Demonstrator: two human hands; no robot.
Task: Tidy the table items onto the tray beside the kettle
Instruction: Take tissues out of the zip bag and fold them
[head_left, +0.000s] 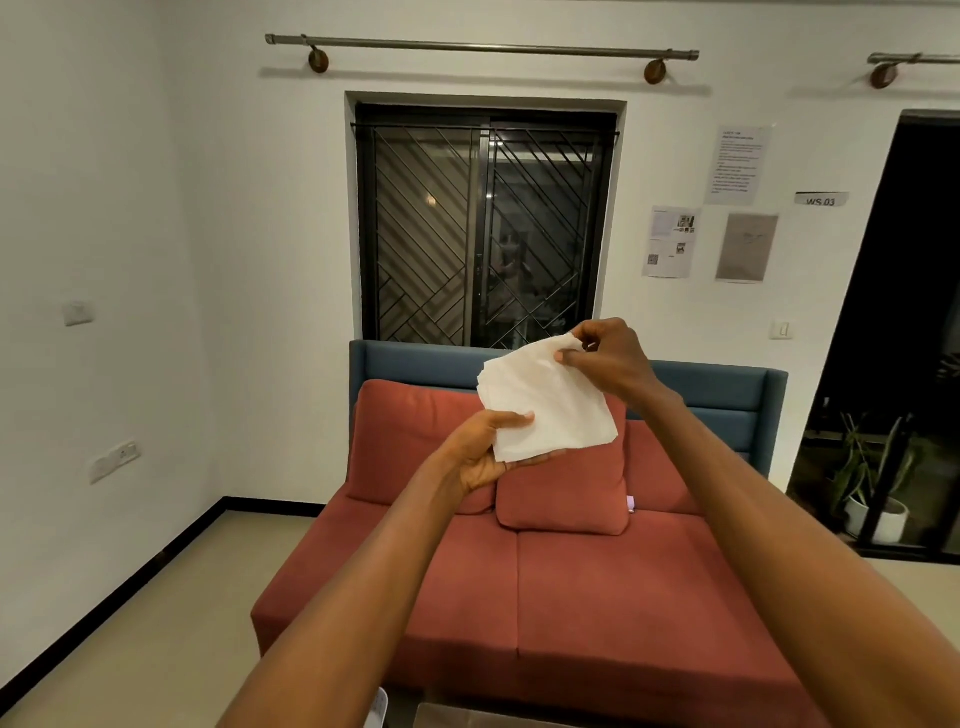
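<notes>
Both hands hold a stack of white paper napkins (548, 405) up in the air, in front of a red sofa (545, 597).

Left hand (480, 449) grips the stack's lower left corner from beneath, thumb pressed on top, palm up. Right hand (610, 358) pinches the top right corner between thumb and forefinger, lifting the top sheet's edge slightly. Stack tilted, several layers visible at its left edge. Both forearms stretched forward. Behind: blue sofa back (727, 395), red cushion (563, 493) upright on the seat, barred window (485, 223), paper notices (737, 163) on the wall to its right, potted plant (872, 483) far right. No counter, tray or kettle in view.
</notes>
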